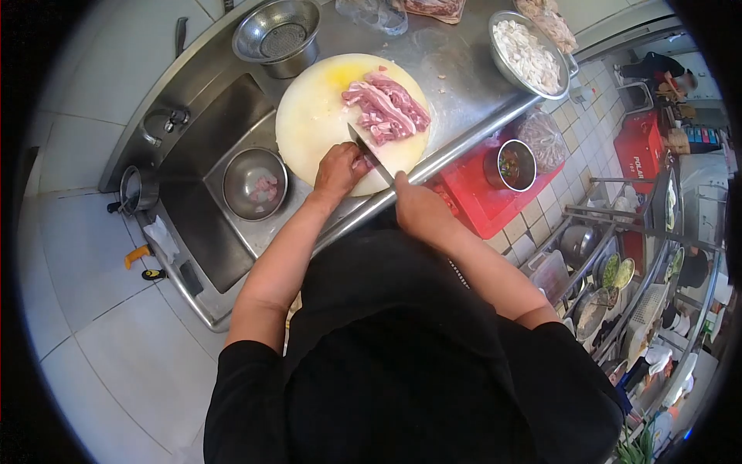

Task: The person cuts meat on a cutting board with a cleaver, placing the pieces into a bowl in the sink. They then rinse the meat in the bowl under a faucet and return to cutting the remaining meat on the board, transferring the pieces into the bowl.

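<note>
My right hand [423,213] is closed around the handle of a knife [379,158], whose broad blade slants up and left over the round white cutting board [305,100]. Just left of the blade, my left hand [338,172] has its fingers curled on a small piece of raw meat [362,164], partly hidden by the fingers. Farther up the board lies a pile of raw meat strips [386,108], pink with pale fat. A metal bowl [236,193] with a few meat pieces [265,188] in it stands left of the board.
Behind the board stands a metal colander [247,46]. A steel sink [224,116] is at the left. A bowl of pale strips [528,58] sits at the counter's right end. Below the edge, a red surface [479,201] carries a metal pot [498,170].
</note>
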### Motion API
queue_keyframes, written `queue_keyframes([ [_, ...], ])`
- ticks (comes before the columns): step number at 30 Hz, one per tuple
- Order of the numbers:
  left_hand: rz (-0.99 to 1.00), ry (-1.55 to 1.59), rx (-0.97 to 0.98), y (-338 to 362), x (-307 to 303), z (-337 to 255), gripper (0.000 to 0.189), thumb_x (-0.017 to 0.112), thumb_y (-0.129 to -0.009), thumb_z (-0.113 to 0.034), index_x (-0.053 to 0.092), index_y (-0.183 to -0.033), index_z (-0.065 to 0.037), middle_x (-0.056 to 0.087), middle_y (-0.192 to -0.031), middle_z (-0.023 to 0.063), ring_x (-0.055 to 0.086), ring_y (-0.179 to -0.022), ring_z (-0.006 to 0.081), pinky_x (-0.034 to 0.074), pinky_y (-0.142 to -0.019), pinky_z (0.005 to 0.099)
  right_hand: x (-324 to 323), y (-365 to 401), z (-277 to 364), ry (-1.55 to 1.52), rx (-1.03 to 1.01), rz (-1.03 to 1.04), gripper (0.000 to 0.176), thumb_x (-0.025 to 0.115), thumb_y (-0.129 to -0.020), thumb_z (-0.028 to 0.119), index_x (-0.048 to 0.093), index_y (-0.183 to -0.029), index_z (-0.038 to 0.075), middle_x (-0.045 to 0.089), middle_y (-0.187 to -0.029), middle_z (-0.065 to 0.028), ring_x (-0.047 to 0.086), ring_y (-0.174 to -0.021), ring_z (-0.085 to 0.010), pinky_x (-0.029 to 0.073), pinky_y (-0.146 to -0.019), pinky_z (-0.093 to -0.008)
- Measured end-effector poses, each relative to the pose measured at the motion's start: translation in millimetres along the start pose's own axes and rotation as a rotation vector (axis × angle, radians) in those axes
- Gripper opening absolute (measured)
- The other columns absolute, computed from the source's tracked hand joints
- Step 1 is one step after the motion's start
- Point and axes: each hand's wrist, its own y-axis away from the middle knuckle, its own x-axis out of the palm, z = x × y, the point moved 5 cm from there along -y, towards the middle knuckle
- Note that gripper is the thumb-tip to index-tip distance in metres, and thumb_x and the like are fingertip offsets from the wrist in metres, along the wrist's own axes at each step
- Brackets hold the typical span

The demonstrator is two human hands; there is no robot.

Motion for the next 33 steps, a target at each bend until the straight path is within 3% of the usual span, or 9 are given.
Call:
queue_keyframes([
  [8, -0.166, 0.037, 0.06, -3.3, -3.7, 15.4, 0.016, 0.077, -0.079, -0.016, 0.073, -0.09, -0.006, 0.069, -0.096, 0.0101, 0.066, -0.093, 0.031, 0.055, -0.082, 0.0414, 11.2, -79.3, 14.5, -0.028, -0.106, -0.121, 0.023, 0.042, -0.094, 0.006, 0.046, -0.114, -0.005, 0.068, -0.087, -0.0318, 0.067, -0.086, -0.0489, 0.051, -0.077, -0.0578],
  [14, -0.161, 0.023, -0.021, -0.6, -0.6, 11.5, 0.017, 0.078, -0.077, -0.018, 0.071, -0.088, -0.006, 0.067, -0.092, 0.0099, 0.065, -0.093, 0.0316, 0.054, -0.083, 0.042, 12.0, -3.3, -15.0, 0.001, 0.029, 0.042, 0.028, 0.04, -0.095, 0.005, 0.045, -0.12, -0.004, 0.068, -0.092, -0.0324, 0.068, -0.09, -0.0481, 0.052, -0.08, -0.0575],
  [18, -0.146, 0.084, 0.035, 1.8, 2.9, 10.5, 0.015, 0.077, -0.078, -0.018, 0.07, -0.085, -0.006, 0.067, -0.093, 0.01, 0.065, -0.092, 0.0316, 0.054, -0.083, 0.0424, 5.7, -13.1, -9.5, 0.058, 0.084, 0.078, 0.028, 0.04, -0.094, 0.005, 0.045, -0.12, -0.005, 0.068, -0.091, -0.0335, 0.068, -0.088, -0.0484, 0.052, -0.079, -0.0581],
  [20, -0.175, 0.102, 0.076, 0.3, 1.7, 9.6, 0.016, 0.076, -0.078, -0.018, 0.07, -0.087, -0.006, 0.067, -0.093, 0.0103, 0.065, -0.092, 0.0322, 0.054, -0.083, 0.0427, 7.2, -47.2, -0.5, 0.001, -0.009, -0.027, 0.028, 0.04, -0.095, 0.006, 0.046, -0.119, -0.006, 0.067, -0.09, -0.0337, 0.068, -0.086, -0.0487, 0.052, -0.078, -0.0582],
  [23, -0.202, 0.094, 0.067, 0.2, 0.2, 9.2, 0.016, 0.076, -0.079, -0.018, 0.07, -0.088, -0.006, 0.067, -0.093, 0.0103, 0.064, -0.092, 0.0323, 0.053, -0.083, 0.0426, 9.1, -56.9, -4.6, -0.004, -0.033, -0.01, 0.025, 0.04, -0.096, 0.007, 0.047, -0.116, -0.006, 0.067, -0.089, -0.0333, 0.068, -0.086, -0.0484, 0.052, -0.077, -0.0573],
  [28, -0.158, 0.053, -0.013, 5.0, -9.1, 14.2, 0.015, 0.076, -0.079, -0.018, 0.07, -0.087, -0.007, 0.067, -0.093, 0.0099, 0.064, -0.092, 0.0317, 0.052, -0.083, 0.0424, 2.4, 14.2, -34.8, 0.034, -0.025, -0.018, 0.02, 0.043, -0.097, 0.009, 0.046, -0.112, -0.005, 0.066, -0.084, -0.0335, 0.068, -0.083, -0.0491, 0.052, -0.072, -0.057],
  [33, -0.045, 0.108, 0.032, 10.5, -17.5, 15.6, 0.017, 0.077, -0.079, -0.02, 0.068, -0.086, -0.007, 0.067, -0.094, 0.0091, 0.064, -0.093, 0.0315, 0.052, -0.083, 0.0418, 3.6, 9.2, -38.6, 0.027, -0.01, -0.04, 0.02, 0.048, -0.097, 0.011, 0.044, -0.11, -0.004, 0.065, -0.079, -0.0344, 0.067, -0.077, -0.05, 0.052, -0.069, -0.0591],
])
